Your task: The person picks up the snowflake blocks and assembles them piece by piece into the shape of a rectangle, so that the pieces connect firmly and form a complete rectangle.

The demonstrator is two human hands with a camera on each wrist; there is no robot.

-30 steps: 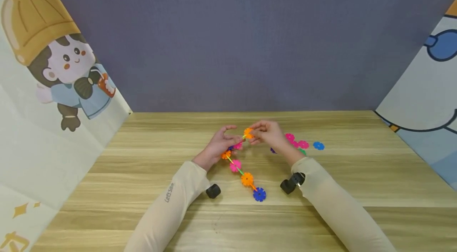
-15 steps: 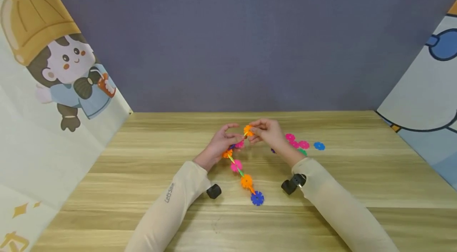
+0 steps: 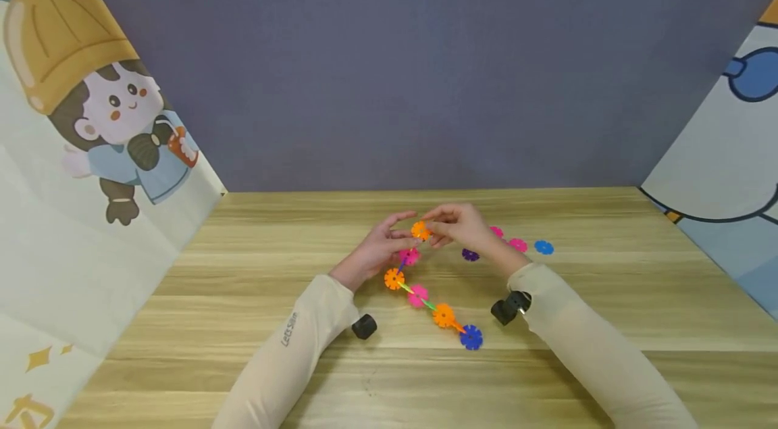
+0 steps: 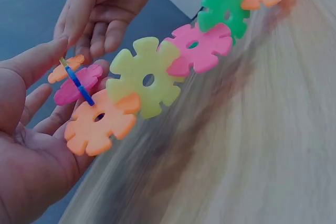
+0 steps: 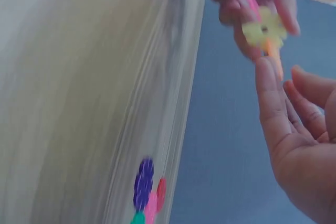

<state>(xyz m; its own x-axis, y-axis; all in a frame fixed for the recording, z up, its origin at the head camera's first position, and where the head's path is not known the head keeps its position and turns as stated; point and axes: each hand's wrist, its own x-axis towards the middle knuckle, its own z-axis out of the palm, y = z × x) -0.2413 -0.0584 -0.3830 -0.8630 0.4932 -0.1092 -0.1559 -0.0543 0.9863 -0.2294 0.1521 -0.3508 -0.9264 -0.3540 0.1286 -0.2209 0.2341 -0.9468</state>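
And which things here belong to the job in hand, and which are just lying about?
In the job:
chain of discs
left hand
right hand

Lying about, perhaps as spares:
loose purple disc
loose pink discs
loose light-blue disc

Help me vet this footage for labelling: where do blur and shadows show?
Head view: brightest and fairly sharp, soft shadows on the light wood-grain table; left wrist: dimmer, the table streaky, the multicoloured chain of flower-shaped plastic discs clearer; right wrist: dim too, the table smeared and the chain's pale yellow disc soft.
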